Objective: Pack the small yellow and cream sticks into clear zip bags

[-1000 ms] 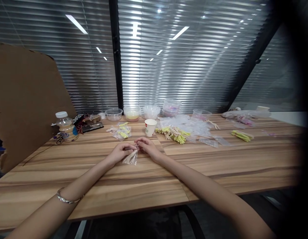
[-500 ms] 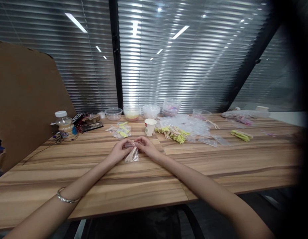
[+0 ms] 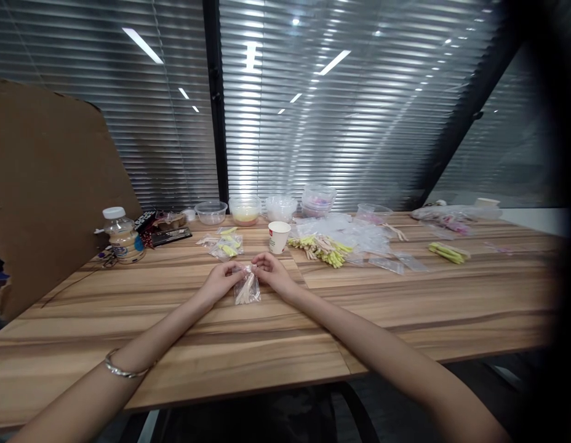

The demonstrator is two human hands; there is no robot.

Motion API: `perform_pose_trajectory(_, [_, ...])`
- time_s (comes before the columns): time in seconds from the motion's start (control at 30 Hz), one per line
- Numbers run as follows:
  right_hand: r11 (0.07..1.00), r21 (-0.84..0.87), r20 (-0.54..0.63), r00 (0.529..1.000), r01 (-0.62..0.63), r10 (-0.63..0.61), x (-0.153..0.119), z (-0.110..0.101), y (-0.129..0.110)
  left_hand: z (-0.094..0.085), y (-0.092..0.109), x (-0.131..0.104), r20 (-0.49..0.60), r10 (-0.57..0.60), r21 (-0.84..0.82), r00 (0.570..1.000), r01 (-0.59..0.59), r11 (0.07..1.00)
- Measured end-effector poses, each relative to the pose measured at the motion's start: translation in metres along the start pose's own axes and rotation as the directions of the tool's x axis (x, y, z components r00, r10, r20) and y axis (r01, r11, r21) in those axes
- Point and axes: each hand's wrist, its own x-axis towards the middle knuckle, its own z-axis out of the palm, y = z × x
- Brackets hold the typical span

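A small clear plastic bag with several pale, stick-like pieces inside hangs between my two hands, just above or on the table. My left hand pinches its upper left corner, fingers closed. On the other top corner, my right hand grips the plastic with thumb and fingertips. Right behind my hands stands a white paper cup. Filled small bags with yellow-green pieces lie just beyond my left hand.
Yellow-green and pale sticks lie heaped at centre right, beside spread clear bags. Plastic tubs line the back edge. A white-capped bottle and a cardboard sheet stand left. A yellow-green bundle lies right.
The bag's lower end has swung slightly right and towards me, and more of the bag shows between my hands. Both hands keep their grip at its top.
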Motion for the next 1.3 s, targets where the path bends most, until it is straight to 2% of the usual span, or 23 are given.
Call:
perform_pose_trajectory(0.17, [0.999,-0.013,0.075,0.997,-0.035,0.036,-0.002,0.003,-0.008,0.001,0.0,-0.001,-0.057,0.01,0.025,0.998,-0.008,1.0])
perform_pose_trajectory(0.3, [0.997,-0.073,0.059,0.998,-0.008,0.012,-0.002,0.004,-0.008,0.001,0.002,-0.002,-0.071,0.018,0.085,0.997,-0.012,0.996])
perform_pose_trajectory(0.6, [0.998,-0.049,0.037,0.999,0.026,-0.024,-0.004,0.008,-0.013,0.0,0.007,-0.003,0.043,0.001,0.067,0.999,-0.004,0.998])
perform_pose_trajectory(1.0, [1.0,-0.012,0.056,0.998,0.028,-0.028,-0.003,0.008,-0.011,-0.001,0.005,-0.003,0.011,0.048,0.141,0.999,-0.049,0.989])
perform_pose_trajectory(1.17, [0.999,0.029,0.055,0.998,-0.025,0.023,-0.001,0.005,-0.007,-0.002,0.006,-0.004,-0.017,0.066,0.134,0.998,-0.063,0.989])
perform_pose_trajectory(1.3, [0.997,-0.03,0.107,0.992,-0.066,0.069,0.0,0.004,-0.01,-0.002,0.006,-0.003,-0.045,0.08,0.118,0.996,-0.075,0.99])
